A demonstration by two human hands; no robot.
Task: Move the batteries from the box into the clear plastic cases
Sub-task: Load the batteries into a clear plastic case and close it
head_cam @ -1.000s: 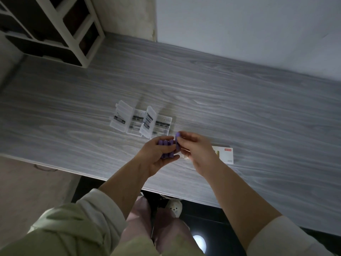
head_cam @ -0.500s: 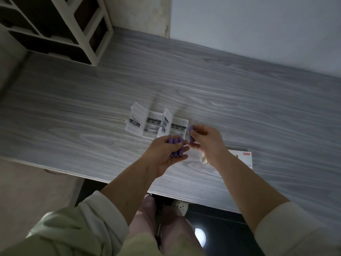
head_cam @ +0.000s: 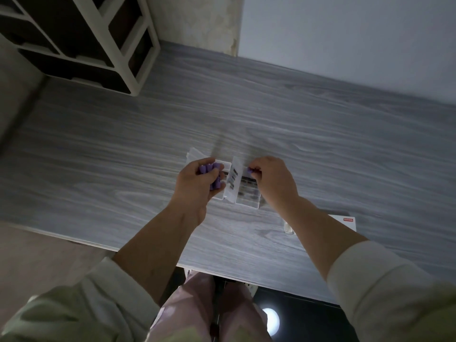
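Batteries over the clear cases
Left hand (head_cam: 195,186) grip clamps purple batteries (head_cam: 216,175); right hand (head_cam: 274,178), at 3 o'clock, pinches 1 battery (head_cam: 251,170) above the open case (head_cam: 247,197).

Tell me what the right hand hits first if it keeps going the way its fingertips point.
The right hand, pinching one purple battery, points left and slightly down. First in line looks to be the upright lid of the right clear case, though depth from this single view is uncertain.
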